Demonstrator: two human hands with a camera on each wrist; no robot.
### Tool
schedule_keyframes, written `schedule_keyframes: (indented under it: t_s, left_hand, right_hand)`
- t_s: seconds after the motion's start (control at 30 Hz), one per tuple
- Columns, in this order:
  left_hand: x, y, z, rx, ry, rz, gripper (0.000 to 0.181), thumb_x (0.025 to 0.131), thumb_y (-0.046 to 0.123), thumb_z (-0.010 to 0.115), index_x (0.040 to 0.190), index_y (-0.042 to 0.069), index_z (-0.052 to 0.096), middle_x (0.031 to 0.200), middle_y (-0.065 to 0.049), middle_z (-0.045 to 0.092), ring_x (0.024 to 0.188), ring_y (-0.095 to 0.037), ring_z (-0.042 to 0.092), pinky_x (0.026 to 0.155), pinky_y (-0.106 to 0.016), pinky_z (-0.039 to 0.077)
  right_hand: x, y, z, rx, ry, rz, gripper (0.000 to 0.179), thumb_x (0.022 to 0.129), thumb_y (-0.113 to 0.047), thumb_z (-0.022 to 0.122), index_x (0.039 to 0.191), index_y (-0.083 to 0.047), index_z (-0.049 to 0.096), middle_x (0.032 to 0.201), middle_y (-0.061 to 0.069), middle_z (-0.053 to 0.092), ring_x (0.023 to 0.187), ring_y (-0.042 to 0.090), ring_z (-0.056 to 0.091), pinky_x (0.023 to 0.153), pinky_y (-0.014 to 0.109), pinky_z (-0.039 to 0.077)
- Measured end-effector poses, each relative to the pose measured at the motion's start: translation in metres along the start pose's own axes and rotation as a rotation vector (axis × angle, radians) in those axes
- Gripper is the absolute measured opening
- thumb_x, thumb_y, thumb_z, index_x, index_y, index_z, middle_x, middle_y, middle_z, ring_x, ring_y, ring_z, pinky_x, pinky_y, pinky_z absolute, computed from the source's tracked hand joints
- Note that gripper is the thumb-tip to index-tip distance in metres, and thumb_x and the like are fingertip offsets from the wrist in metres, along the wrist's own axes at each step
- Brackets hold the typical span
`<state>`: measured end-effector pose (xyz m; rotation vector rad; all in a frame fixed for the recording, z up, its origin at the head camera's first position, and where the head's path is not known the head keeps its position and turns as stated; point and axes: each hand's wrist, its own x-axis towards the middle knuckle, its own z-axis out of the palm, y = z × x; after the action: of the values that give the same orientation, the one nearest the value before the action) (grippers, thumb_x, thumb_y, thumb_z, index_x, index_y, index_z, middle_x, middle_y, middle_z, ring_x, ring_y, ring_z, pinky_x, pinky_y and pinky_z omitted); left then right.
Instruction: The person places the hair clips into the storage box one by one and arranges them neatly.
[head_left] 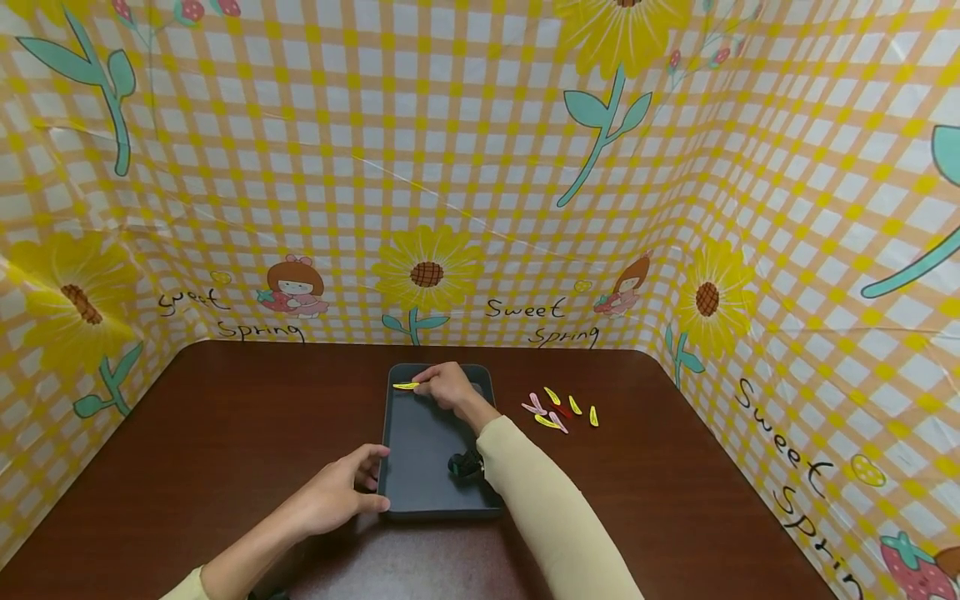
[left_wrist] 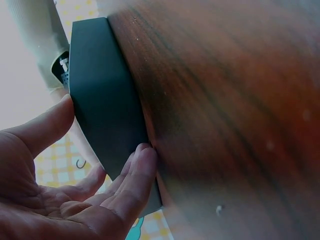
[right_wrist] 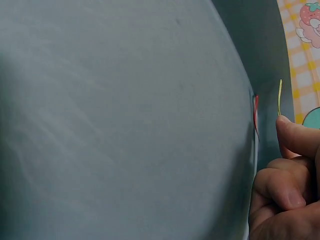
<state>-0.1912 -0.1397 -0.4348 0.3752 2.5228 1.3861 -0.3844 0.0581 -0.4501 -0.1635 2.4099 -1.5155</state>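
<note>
A dark grey rectangular tray (head_left: 427, 475) stands on the table. Inside its far end, my right hand (head_left: 448, 387) pinches a yellow snap hair clip (head_left: 405, 386) between thumb and finger. The right wrist view shows the yellow clip (right_wrist: 280, 96) edge-on in front of the tray's wall, with a thin red hair clip (right_wrist: 256, 115) at the foot of that wall. My left hand (head_left: 336, 492) rests against the tray's left side. Its thumb and fingers are spread along the outer wall (left_wrist: 102, 90) and rim, not wrapped around it.
To the right of the tray lies a loose group of hair clips: several yellow, such as one yellow clip (head_left: 575, 405), some pink, such as one pink clip (head_left: 558, 422), and a red one (head_left: 562, 411). A checked cloth (head_left: 480, 192) surrounds the brown table (head_left: 255, 417) at the back and sides.
</note>
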Motion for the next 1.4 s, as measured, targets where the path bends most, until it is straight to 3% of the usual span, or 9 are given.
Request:
schedule_keyframes:
  t_s: [0.13, 0.8, 1.1, 1.4]
  left_hand:
    - [0.000, 0.000, 0.000, 0.000, -0.001, 0.001, 0.068, 0.082, 0.018, 0.084, 0.140, 0.004, 0.051, 0.115, -0.008, 0.061, 0.104, -0.022, 0.062, 0.084, -0.045, 0.050]
    - [-0.001, 0.003, 0.000, -0.008, -0.002, -0.016, 0.069, 0.083, 0.019, 0.083, 0.141, 0.005, 0.050, 0.118, -0.008, 0.060, 0.105, -0.022, 0.061, 0.084, -0.045, 0.051]
    - [0.000, 0.004, -0.002, 0.012, 0.005, -0.021, 0.067, 0.083, 0.018, 0.083, 0.140, 0.006, 0.051, 0.118, -0.009, 0.061, 0.104, -0.022, 0.060, 0.086, -0.045, 0.050]
    - [-0.001, 0.003, 0.000, -0.003, 0.001, -0.024, 0.067, 0.083, 0.019, 0.083, 0.141, 0.007, 0.050, 0.119, -0.009, 0.061, 0.105, -0.023, 0.059, 0.084, -0.045, 0.050]
  right_hand:
    - [0.002, 0.003, 0.003, 0.000, 0.006, 0.012, 0.015, 0.092, -0.006, 0.072, 0.105, -0.008, 0.078, 0.048, -0.007, 0.034, 0.042, 0.009, 0.017, 0.043, 0.027, 0.022]
    - [0.003, 0.009, 0.008, -0.043, 0.036, 0.027, 0.014, 0.091, -0.008, 0.073, 0.104, -0.011, 0.079, 0.046, -0.007, 0.036, 0.041, 0.010, 0.019, 0.044, 0.027, 0.025]
    - [0.007, 0.008, 0.011, -0.074, 0.057, 0.024, 0.012, 0.091, -0.007, 0.074, 0.101, -0.010, 0.079, 0.059, -0.004, 0.058, 0.043, 0.009, 0.026, 0.045, 0.026, 0.028]
    - [0.005, 0.011, 0.011, -0.065, 0.062, 0.026, 0.013, 0.091, -0.006, 0.073, 0.102, -0.010, 0.079, 0.054, -0.004, 0.052, 0.041, 0.009, 0.027, 0.043, 0.026, 0.028]
